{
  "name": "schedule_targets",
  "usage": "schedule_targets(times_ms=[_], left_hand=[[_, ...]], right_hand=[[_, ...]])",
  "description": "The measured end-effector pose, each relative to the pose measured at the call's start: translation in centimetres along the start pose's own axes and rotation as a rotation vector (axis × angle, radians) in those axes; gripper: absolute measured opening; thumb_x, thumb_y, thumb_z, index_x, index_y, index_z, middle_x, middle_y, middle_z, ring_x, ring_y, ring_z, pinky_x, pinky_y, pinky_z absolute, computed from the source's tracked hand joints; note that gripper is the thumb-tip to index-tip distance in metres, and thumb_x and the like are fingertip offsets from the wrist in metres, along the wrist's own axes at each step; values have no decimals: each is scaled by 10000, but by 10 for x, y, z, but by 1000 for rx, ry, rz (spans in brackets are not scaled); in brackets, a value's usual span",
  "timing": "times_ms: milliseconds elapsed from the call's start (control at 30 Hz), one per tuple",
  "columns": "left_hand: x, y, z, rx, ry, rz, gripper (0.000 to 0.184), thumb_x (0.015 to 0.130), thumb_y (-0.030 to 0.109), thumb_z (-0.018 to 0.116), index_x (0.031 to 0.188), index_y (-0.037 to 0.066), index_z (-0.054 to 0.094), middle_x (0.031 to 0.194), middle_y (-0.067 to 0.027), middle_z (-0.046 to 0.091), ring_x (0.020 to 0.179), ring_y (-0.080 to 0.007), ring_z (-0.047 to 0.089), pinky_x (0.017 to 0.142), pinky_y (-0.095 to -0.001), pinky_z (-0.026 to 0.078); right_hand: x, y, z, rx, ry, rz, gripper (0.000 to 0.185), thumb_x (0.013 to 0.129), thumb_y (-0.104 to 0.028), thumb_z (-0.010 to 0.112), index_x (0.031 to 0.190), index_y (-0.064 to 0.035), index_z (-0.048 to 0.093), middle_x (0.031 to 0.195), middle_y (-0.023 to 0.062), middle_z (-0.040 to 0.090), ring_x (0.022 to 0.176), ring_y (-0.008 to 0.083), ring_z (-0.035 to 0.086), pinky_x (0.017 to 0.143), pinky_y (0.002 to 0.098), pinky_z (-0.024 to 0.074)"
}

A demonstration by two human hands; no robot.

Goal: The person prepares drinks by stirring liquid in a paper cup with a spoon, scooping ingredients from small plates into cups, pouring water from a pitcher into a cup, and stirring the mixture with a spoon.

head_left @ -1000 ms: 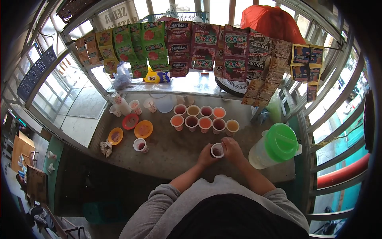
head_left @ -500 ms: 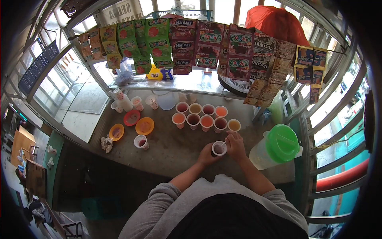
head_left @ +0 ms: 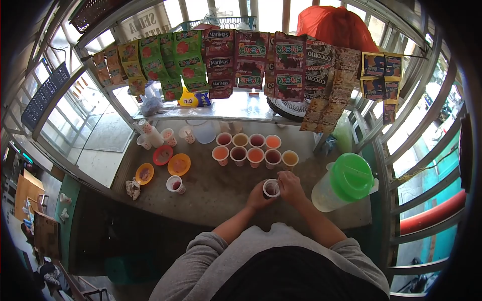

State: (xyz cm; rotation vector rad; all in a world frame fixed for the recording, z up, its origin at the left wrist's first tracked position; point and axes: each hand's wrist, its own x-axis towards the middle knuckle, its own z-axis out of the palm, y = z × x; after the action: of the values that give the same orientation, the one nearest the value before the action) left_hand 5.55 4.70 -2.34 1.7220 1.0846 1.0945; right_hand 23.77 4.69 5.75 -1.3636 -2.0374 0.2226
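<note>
My left hand (head_left: 257, 196) is wrapped round a plastic cup (head_left: 271, 188) with a dark drink in it, held upright above the counter. At the cup's right side, my right hand (head_left: 291, 186) is closed in a pinch, its fingers over what looks like a clear spoon whose lower part dips into the drink. Most of the spoon is hidden by the fingers. Just beyond my hands stand several filled cups (head_left: 255, 156) in two rows, with red, orange, dark and yellowish drinks. A yellowish drink cup (head_left: 289, 159) is closest to my right hand.
A pitcher with a green lid (head_left: 350, 178) stands at the right. Left on the counter (head_left: 216, 185) are a cup with red contents (head_left: 175, 184), two orange plates (head_left: 179, 164), a red plate (head_left: 162, 155) and stacked cups (head_left: 150, 133). Drink sachets (head_left: 220, 62) hang across the front.
The view has shifted slightly, so most things sit a little further left. My right hand has moved slightly over the cup, its fingers still pinched; my left hand keeps its hold.
</note>
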Motion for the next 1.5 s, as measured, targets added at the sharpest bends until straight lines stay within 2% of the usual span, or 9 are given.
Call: schedule_targets(times_ms=[433,567,633,967,1067,1167,1233,1367,1500], left_hand=[[-19,-6,-34,-27,16,-131,556,741,199,838,1237,59,631,1182,-144,687,1112,-291,673,950,-381,519],[-50,-19,-46,-74,111,-170,602,745,199,852,1279,60,610,1196,-114,688,1109,-245,668,956,-365,519],[-62,-12,-61,-69,124,-199,620,758,184,858,1304,51,597,1221,-90,684,1120,-197,658,974,-346,515],[-103,5,-124,3,388,-230,604,767,136,842,1312,59,594,1226,-114,677,1144,-220,654,996,-358,509],[-105,6,-150,84,437,-215,623,748,215,853,1298,60,605,1228,-137,679,1109,-290,672,958,-409,517],[-113,2,-181,589,172,-336,637,728,377,864,1251,90,642,1227,-119,671,1117,-299,645,960,-455,488],[-123,-21,-187,756,184,-165,670,705,527,843,1210,121,670,1231,-98,655,1167,-304,594,988,-479,444],[-128,-24,-184,762,188,-234,693,698,581,831,1217,149,676,1260,-84,632,1245,-298,541,1043,-473,409],[-125,-18,-183,754,193,-258,717,695,591,831,1229,140,673,1285,-91,616,1251,-302,536,1069,-469,394]], right_hand=[[9,-13,28,247,-139,53,127,921,-128,613,1006,-37,587,1146,159,653,1108,384,596,917,501,455],[27,-46,37,241,-69,-71,116,926,-117,605,987,-20,590,1163,167,649,1118,387,593,964,498,444],[31,-58,51,270,-302,-96,111,908,-113,622,969,-24,595,1171,157,651,1128,375,594,950,496,451],[68,-105,99,373,-235,-368,93,908,-140,618,942,-54,619,1197,121,656,1122,349,607,906,484,449],[69,-120,97,255,-326,-462,104,910,-145,621,954,-52,622,1201,124,659,1130,353,607,918,490,450],[78,-113,116,354,-281,-450,110,869,-102,650,949,-33,618,1139,167,675,1052,391,640,887,490,503],[81,-116,117,355,-275,-476,116,864,-103,655,950,-33,623,1137,160,676,1054,388,641,890,486,504],[75,-125,120,408,-446,-349,95,850,-90,672,929,-39,653,1135,146,681,1072,371,640,905,482,505],[84,-138,110,348,-255,-532,76,849,-101,691,902,-49,676,1108,134,694,1050,353,660,888,467,520]])
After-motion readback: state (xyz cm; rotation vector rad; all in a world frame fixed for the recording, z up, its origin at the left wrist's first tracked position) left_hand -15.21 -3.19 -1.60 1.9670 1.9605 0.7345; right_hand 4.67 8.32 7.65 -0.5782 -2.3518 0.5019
